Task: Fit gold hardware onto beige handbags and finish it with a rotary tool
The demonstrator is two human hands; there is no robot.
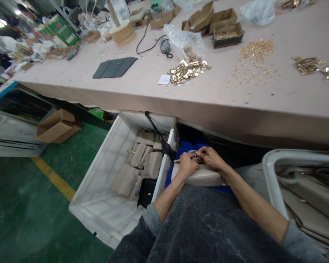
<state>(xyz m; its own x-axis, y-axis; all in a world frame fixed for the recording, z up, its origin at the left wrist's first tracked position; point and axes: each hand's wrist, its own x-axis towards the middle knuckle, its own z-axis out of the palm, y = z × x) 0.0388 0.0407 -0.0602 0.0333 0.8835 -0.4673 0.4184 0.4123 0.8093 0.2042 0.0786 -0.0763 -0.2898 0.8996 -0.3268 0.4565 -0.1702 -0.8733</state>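
— Where is the beige purse [203, 177]?

— On the person's lap, toward six o'clock in the view, just below the edge of the table [208, 106].

— And the hands?

— The left hand [188, 164] and the right hand [211, 157] meet at its top edge. Both are pinched tight on a small metal fitting [197, 157], left at its nine o'clock, right at its three.

— What's nearby?

— A white crate [109, 146] sits at nine o'clock of the hands, with more beige bags [138, 164] piled inside. At twelve o'clock, up on the table, a heap of gold clasps [188, 69] spills from a clear plastic bag [182, 38].
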